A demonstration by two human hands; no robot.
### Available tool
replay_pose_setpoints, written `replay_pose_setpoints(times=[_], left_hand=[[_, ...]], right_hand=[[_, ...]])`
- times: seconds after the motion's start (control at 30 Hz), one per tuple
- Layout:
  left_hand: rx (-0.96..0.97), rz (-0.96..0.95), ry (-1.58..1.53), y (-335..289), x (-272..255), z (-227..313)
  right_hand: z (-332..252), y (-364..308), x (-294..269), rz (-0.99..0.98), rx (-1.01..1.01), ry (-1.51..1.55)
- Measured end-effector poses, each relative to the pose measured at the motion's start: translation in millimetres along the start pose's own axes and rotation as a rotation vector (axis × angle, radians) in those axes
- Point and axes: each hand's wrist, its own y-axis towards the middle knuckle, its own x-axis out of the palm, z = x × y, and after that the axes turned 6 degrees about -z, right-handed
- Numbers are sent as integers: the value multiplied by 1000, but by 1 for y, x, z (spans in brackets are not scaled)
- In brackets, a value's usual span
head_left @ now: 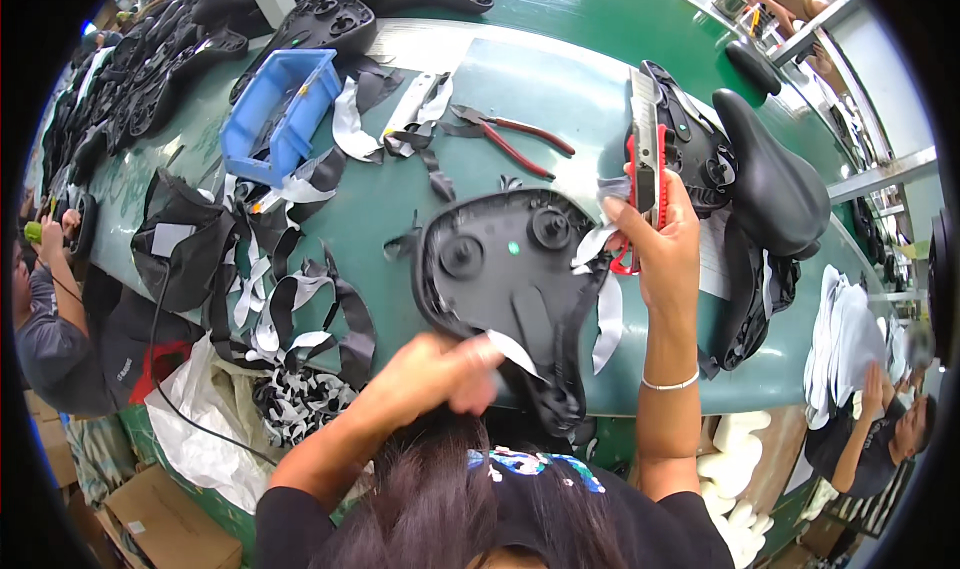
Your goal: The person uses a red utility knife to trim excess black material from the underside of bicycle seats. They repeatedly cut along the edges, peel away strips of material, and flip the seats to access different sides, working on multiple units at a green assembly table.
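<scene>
A black bicycle saddle (510, 269) lies underside up on the green table in front of me, its wide end away from me and its nose near my body. My left hand (445, 374), partly blurred, is at the saddle's near left edge, its fingers closed at the end of a white fabric strip (518, 357). My right hand (665, 234) is closed around a red utility knife (648, 159), blade pointing up and away, above the saddle's right side. Another pale strip (594, 247) hangs by the right fingers; whether they pinch it is unclear.
Red-handled pliers (515, 139) and a blue bin (275, 119) lie beyond the saddle. Black and white scraps (290, 304) spread leftward. A finished-looking saddle (770, 184) stands at right. Many saddle shells (160, 79) pile far left. Other people (55, 319) work at both sides.
</scene>
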Motion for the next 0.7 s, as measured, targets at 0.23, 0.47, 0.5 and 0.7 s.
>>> replay_pose_setpoints(times=[0.23, 0.47, 0.5, 0.7], left_hand=[[1006, 479, 1132, 60, 29, 76], [1152, 1067, 986, 105, -9, 55], [998, 979, 924, 102, -16, 52], [520, 564, 268, 76, 28, -13]], right_hand=[[-33, -8, 11, -92, -241, -494], [-32, -5, -22, 198, -145, -112], [-27, -2, -31, 198, -118, -112], [-21, 24, 13, -81, -55, 130]])
